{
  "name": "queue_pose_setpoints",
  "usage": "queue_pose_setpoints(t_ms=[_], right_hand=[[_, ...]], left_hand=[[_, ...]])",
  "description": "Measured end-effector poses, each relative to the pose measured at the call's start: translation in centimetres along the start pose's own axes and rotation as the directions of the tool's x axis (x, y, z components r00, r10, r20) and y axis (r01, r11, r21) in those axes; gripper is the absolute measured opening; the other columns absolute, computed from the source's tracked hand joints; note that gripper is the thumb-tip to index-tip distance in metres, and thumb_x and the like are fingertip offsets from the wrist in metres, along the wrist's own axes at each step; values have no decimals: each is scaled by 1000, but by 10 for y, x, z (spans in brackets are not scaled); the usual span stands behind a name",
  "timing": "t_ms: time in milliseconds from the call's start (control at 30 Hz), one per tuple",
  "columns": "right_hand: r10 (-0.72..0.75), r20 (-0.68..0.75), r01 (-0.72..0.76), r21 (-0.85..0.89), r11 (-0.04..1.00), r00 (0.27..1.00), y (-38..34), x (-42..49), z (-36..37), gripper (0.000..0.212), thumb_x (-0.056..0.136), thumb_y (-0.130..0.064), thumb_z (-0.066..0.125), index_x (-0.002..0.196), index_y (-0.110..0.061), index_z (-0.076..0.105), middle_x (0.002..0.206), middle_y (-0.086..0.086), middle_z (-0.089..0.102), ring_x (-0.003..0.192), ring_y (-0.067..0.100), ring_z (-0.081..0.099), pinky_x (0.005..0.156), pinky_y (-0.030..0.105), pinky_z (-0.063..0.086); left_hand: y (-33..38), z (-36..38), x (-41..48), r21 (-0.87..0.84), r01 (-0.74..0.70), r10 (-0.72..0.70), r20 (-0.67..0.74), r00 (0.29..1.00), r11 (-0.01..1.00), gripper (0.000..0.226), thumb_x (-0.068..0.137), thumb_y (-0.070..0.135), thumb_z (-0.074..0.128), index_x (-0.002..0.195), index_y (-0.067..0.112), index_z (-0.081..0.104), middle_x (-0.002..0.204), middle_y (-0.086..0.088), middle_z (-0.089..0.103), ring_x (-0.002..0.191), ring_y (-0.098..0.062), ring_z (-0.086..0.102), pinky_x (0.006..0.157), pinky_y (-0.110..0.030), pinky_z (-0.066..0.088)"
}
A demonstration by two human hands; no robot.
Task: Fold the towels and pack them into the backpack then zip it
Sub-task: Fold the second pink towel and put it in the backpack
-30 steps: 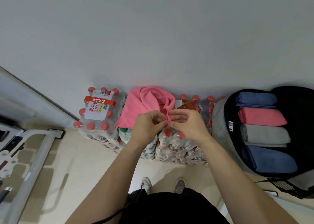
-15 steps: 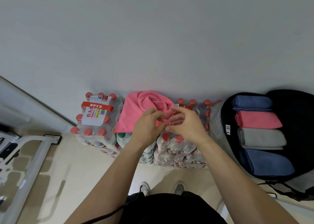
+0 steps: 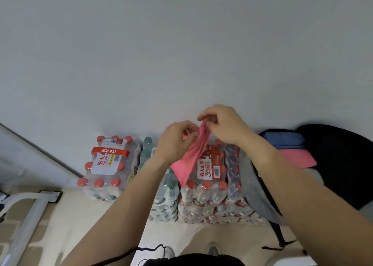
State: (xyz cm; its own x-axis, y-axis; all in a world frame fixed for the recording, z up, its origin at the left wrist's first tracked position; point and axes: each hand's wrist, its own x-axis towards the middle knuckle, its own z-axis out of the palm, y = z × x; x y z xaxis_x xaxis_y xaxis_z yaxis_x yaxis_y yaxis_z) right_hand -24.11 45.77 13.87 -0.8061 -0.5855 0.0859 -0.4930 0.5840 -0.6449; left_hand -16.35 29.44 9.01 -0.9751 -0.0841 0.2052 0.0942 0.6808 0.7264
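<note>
Pinching the top of a pink towel [image 3: 194, 158] with curled fingers [image 3: 205, 117] of the left hand [image 3: 174, 142] and right hand [image 3: 227, 125], holding it up over the packs of water bottles [image 3: 210, 185], beside the open backpack [image 3: 339, 164] with folded towels [image 3: 286, 141] inside.

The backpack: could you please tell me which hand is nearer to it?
Right. The right hand pinches the pink towel left of the backpack; the left hand grips it farther left.
</note>
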Motion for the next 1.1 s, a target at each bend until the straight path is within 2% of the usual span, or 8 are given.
queue_pose_setpoints(t_ms=[167, 300, 400, 500, 667, 833, 1000, 1100], right_hand=[[-106, -42, 102, -87, 991, 993, -33, 27, -51, 32, 83, 2, 60, 96, -24, 75, 92, -12, 63, 83, 8, 64, 80, 18, 50], [-182, 0, 175, -265, 948, 983, -50, 34, -75, 26, 88, -2, 58, 101, -17, 75, 94, -7, 62, 82, 7, 55, 79, 20, 41], [-208, 2, 196, -343, 919, 978, -59, 37, -82, 26, 87, -4, 56, 100, -17, 74, 95, -6, 64, 83, 5, 51, 78, 16, 36], [-202, 28, 199, -347, 917, 979, -65, 39, -82, 27, 85, -4, 54, 97, -17, 74, 94, -6, 66, 83, 7, 54, 78, 18, 40], [-172, 124, 208, -395, 895, 977, -62, 43, -73, 27, 86, -3, 54, 95, -19, 73, 89, -10, 60, 84, 9, 55, 79, 23, 44], [-137, 128, 177, -390, 904, 982, -53, 48, -61, 27, 84, -2, 54, 93, -19, 73, 96, -3, 68, 89, 15, 62, 83, 30, 52], [-78, 80, 104, -401, 910, 994, -32, 48, -57, 29, 80, 0, 52, 93, -14, 74, 100, 4, 72, 94, 21, 64, 84, 31, 52], [-4, 40, 19, -378, 926, 999, -15, 45, -55, 31, 79, 3, 51, 93, -12, 73, 103, 5, 71, 95, 22, 63, 81, 28, 50]], left_hand=[[31, -30, 34, -137, -44, 23, -149, 989, 990, 9, 83, 17, 70, 81, 25, 68, 79, 14, 69, 76, -5, 63, 69, -18, 47], [43, -47, 47, -250, -49, -12, -236, 972, 967, 9, 85, 10, 64, 82, 18, 65, 75, 8, 70, 74, -4, 65, 68, -12, 46], [44, -49, 45, -216, -61, 19, -192, 981, 974, 8, 85, 10, 64, 86, 18, 65, 77, 8, 70, 71, -6, 66, 68, -20, 52], [37, -49, 41, -95, -9, -3, -128, 992, 995, 13, 79, 12, 66, 85, 23, 67, 79, 12, 69, 66, -5, 66, 66, -24, 54], [10, -62, 30, 25, 150, -145, -149, 978, 988, 19, 73, 11, 60, 80, 27, 68, 79, 14, 67, 70, -8, 64, 69, -26, 51], [-27, -84, 13, 157, 300, -283, -121, 951, 941, 16, 74, 15, 61, 78, 29, 68, 81, 10, 70, 82, -14, 64, 73, -29, 50], [-53, -107, -11, 193, 411, -395, -116, 911, 891, 20, 78, 9, 62, 77, 28, 67, 81, 8, 69, 76, -13, 61, 66, -24, 41], [-62, -120, -23, 194, 471, -452, -132, 882, 861, 21, 78, 9, 63, 73, 29, 67, 79, 10, 71, 66, -13, 65, 64, -28, 52]])
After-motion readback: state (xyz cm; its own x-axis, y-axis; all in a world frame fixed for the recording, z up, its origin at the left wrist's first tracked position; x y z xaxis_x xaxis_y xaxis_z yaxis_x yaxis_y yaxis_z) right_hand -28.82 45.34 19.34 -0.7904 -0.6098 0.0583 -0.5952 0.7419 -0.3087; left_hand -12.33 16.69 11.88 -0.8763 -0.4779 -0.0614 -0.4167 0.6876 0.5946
